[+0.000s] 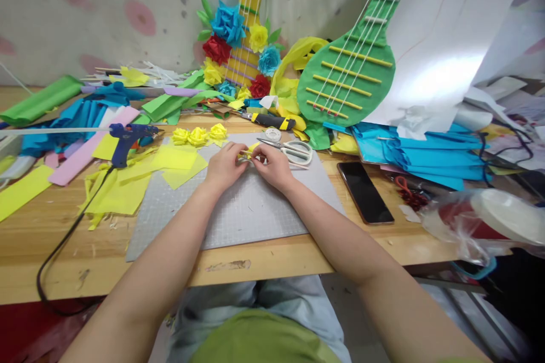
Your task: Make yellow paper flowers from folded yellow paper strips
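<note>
My left hand (pixel 227 165) and my right hand (pixel 273 165) meet over the grey cutting mat (pixel 255 210), fingers bent in a pinch. Between their fingertips shows a small bit of yellow paper (pixel 247 153), mostly hidden by the fingers. White-handled scissors (pixel 298 152) lie just beyond my right hand, beside a small roll of white tape (pixel 272 135). Several yellow paper flowers (pixel 198 136) sit past my left hand at the mat's far edge. Flat yellow paper sheets (pixel 174 157) overlap the mat's left side.
A blue glue gun (pixel 123 142) rests at left with its cord (pixel 72 232) trailing off the table. At right lie a phone (pixel 365 191) and a lidded tub (pixel 498 215). Behind stand a green paper instrument (pixel 347 76) and a yellow flowered one (pixel 242 62), with a utility knife (pixel 272 121) before them.
</note>
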A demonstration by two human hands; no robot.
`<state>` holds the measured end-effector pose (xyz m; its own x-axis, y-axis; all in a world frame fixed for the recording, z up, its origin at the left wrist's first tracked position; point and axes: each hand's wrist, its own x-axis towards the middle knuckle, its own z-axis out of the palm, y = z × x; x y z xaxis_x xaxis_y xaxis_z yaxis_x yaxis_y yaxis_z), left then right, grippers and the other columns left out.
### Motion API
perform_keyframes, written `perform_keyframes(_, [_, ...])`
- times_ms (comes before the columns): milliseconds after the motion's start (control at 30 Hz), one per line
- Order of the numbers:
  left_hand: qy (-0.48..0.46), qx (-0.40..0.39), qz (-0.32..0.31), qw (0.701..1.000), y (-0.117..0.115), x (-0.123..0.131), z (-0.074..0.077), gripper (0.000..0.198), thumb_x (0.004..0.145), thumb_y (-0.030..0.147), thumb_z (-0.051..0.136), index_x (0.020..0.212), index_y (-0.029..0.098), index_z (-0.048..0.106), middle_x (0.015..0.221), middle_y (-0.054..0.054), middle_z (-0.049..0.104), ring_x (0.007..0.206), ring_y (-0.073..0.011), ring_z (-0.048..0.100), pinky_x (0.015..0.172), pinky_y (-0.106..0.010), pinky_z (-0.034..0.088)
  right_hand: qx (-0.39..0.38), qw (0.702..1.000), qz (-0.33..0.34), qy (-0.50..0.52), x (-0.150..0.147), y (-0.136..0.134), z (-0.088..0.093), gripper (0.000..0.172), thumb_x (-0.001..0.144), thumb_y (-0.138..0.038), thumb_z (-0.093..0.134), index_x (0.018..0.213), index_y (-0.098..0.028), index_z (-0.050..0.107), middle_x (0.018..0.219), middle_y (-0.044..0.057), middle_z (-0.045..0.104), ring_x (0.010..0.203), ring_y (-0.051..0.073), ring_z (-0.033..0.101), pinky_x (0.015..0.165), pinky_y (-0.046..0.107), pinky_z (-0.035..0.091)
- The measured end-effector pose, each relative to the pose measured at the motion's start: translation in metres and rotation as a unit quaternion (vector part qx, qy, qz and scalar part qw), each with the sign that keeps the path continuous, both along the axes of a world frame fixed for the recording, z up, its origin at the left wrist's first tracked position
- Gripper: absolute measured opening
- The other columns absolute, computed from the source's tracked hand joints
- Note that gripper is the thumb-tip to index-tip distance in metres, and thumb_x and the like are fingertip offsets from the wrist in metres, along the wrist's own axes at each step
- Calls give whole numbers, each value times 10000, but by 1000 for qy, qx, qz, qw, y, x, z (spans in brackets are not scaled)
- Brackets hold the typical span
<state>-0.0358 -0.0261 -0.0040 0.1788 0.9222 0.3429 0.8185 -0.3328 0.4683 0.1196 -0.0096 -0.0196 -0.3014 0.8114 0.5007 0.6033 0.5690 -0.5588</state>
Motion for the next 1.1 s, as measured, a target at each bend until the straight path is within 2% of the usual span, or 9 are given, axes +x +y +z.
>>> perform_keyframes(300, [-8, -10, -18, 1000, 2, -3, 0, 247, 715, 172, 534, 952, 225, 574, 981, -14, 584, 751, -123, 562, 661, -240, 425, 4, 1000, 3, -3, 1, 0, 0, 61, 741, -170, 501, 772, -204, 542, 748, -15, 599, 649, 112, 512, 635, 227, 371])
perform_keyframes(733, [-4, -4, -26, 1000, 1, -3, 0, 312, 683, 113, 481, 958, 220, 583, 994, -24, 576, 796, -136, 559, 671, -240, 427, 32, 998, 15, -43, 2, 1, 0, 66, 762, -177, 491, 788, -203, 546, 744, -6, 597, 687, 123, 516, 656, 234, 357])
perform_keyframes(1100, [1, -13, -23, 1000, 2, -2, -1, 245, 711, 191, 543, 951, 222, 584, 968, -18, 589, 752, -126, 562, 678, -243, 428, 29, 998, 12, -50, 2, 1, -1, 72, 771, -183, 484, 801, -201, 547, 765, 4, 603, 711, 130, 525, 667, 240, 361])
